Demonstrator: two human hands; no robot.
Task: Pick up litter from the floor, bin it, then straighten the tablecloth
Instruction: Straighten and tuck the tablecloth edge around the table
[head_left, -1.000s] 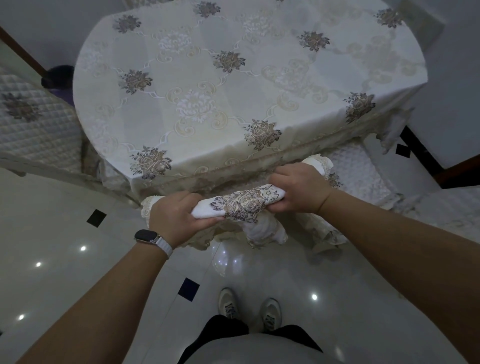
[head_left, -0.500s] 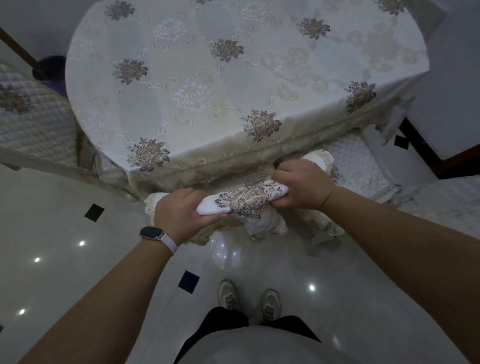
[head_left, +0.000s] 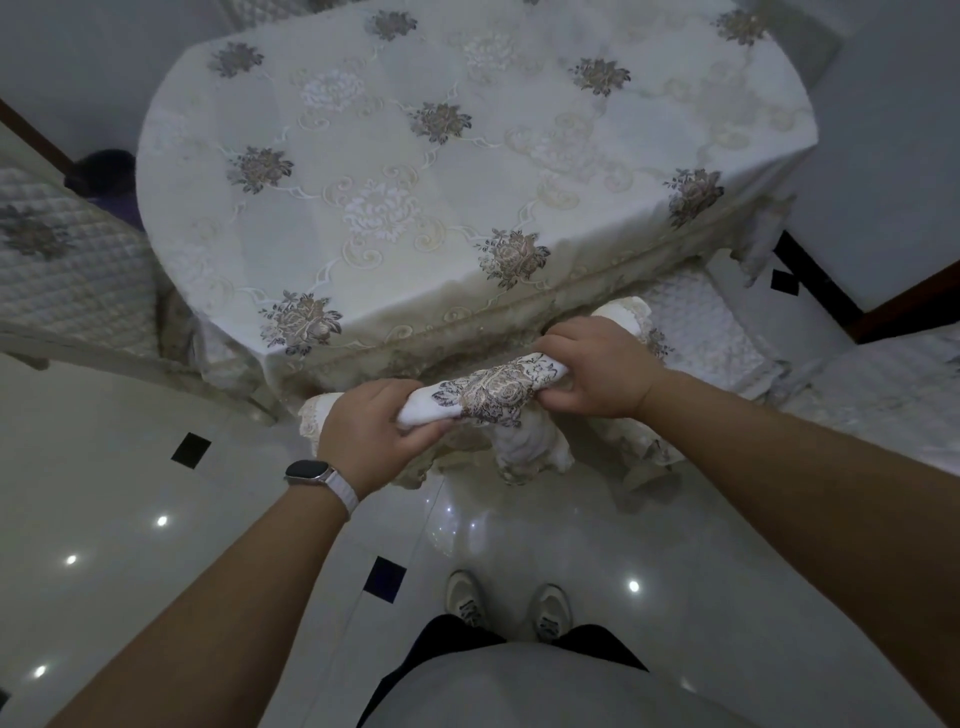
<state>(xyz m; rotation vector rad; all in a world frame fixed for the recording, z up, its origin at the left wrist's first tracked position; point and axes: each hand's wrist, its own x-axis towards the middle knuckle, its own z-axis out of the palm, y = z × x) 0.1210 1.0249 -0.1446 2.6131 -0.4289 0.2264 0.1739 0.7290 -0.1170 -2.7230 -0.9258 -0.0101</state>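
While both hands gripped its bunched front hem, the tablecloth (head_left: 415, 208) lay spread just beyond them.

The left hand (head_left: 371, 426), a watch (head_left: 306, 473) at its wrist, was curled tight round the plain white end of the rolled hem (head_left: 493, 395). The flowered middle of that roll ran between the two hands, and the right hand (head_left: 597, 371) clenched its other end, slightly farther out. Gathering the hem into a roll probably gave a firm hold for tugging the whole cloth, with one hand at each end so that it would pull evenly and not skew. More loose folds hung just under the hands, down towards the floor (head_left: 130, 493); the straightening step seemed to be the one in hand.
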